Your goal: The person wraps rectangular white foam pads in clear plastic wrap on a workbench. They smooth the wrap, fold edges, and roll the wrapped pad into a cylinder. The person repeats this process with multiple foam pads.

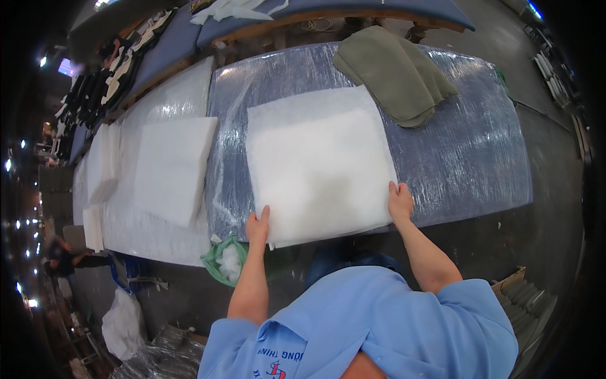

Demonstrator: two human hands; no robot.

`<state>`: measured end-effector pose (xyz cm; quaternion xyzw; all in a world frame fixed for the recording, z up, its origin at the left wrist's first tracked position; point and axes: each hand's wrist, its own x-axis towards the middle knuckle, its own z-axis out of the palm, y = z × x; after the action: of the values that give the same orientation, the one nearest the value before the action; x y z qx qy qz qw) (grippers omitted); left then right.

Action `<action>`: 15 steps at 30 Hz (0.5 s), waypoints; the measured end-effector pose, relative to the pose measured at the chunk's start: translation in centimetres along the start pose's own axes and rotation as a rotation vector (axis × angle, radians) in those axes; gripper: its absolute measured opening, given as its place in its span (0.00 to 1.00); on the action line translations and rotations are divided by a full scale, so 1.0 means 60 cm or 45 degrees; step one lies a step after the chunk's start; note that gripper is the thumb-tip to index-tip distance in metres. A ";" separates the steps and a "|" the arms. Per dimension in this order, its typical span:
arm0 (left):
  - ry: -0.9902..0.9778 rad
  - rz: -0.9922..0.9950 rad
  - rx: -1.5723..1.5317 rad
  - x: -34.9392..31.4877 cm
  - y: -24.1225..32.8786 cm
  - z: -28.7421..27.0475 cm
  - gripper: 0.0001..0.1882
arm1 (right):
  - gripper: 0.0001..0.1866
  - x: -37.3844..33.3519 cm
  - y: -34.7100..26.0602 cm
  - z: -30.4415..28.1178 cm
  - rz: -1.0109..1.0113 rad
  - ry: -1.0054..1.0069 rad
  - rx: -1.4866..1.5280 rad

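A white sheet of padding (315,158), soft and roughly square, lies over the near part of the plastic-wrapped table (461,164). My left hand (257,226) grips its near left edge, thumb on top. On the other side, my right hand (400,201) holds the right edge close to the near corner, thumb also on top. The fingers under the padding are hidden. Beyond its far right corner rests a pile of olive-green fabric pieces (394,72).
Thick white padding stacks (173,167) lie on the table's left part. A green bag (221,262) of white fluff hangs at the near edge. Blue-topped tables (328,9) stand behind. Wrapped grey bundles (164,354) sit low left; grey-green pieces (524,316) fill a box low right.
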<state>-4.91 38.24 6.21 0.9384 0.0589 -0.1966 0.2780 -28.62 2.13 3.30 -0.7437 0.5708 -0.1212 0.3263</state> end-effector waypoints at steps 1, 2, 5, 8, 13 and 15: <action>0.030 0.007 0.063 0.005 0.007 0.003 0.33 | 0.24 0.000 0.000 0.003 0.004 0.025 -0.014; 0.099 0.049 0.088 0.004 0.013 0.008 0.32 | 0.24 0.001 0.000 0.005 -0.012 0.016 -0.022; 0.224 0.145 0.077 -0.001 0.009 0.028 0.28 | 0.23 0.006 0.001 0.008 -0.061 0.000 -0.037; 0.202 0.214 -0.070 -0.003 -0.005 0.036 0.25 | 0.22 0.015 0.017 0.012 -0.127 0.026 -0.034; 0.276 0.348 -0.146 0.005 -0.023 0.037 0.23 | 0.23 0.031 0.034 0.018 -0.115 0.026 0.016; 0.360 0.411 -0.138 0.007 -0.025 0.039 0.23 | 0.23 0.034 0.037 0.020 -0.118 0.033 0.066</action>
<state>-5.63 38.22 3.52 0.9376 -0.0432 -0.0126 0.3448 -29.05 0.38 0.61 -0.7589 0.5368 -0.1605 0.3319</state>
